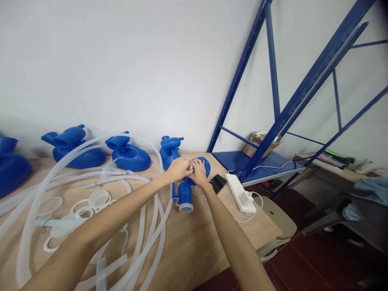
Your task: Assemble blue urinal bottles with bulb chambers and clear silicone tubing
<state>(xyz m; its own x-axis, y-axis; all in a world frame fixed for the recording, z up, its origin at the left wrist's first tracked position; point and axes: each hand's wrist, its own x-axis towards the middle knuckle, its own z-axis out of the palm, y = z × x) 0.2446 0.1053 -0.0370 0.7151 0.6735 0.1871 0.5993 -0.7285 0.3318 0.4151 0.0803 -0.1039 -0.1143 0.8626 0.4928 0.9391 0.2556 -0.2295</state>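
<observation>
Both hands meet at a blue plastic urinal bottle (207, 165) near the table's right end. My left hand (179, 169) is closed in a fist or pinch at the bottle's near left side, and what its fingers grip is hidden. Curled around the bottle's near face is my right hand (198, 171), its fingers touching my left hand. Just below them lies a blue spout piece (184, 194) with a handle and a whitish cap. Another blue urinal bottle (166, 157) stands right behind my left hand, its spout on top.
More blue urinal bottles (131, 157) line the wall. Clear tubes (142, 230) and white rings (85, 211) spread over the table's left half. A black phone (218, 183) and a white power strip (239, 192) lie right. Beyond stand a blue metal rack (233, 161) and a stool (280, 218).
</observation>
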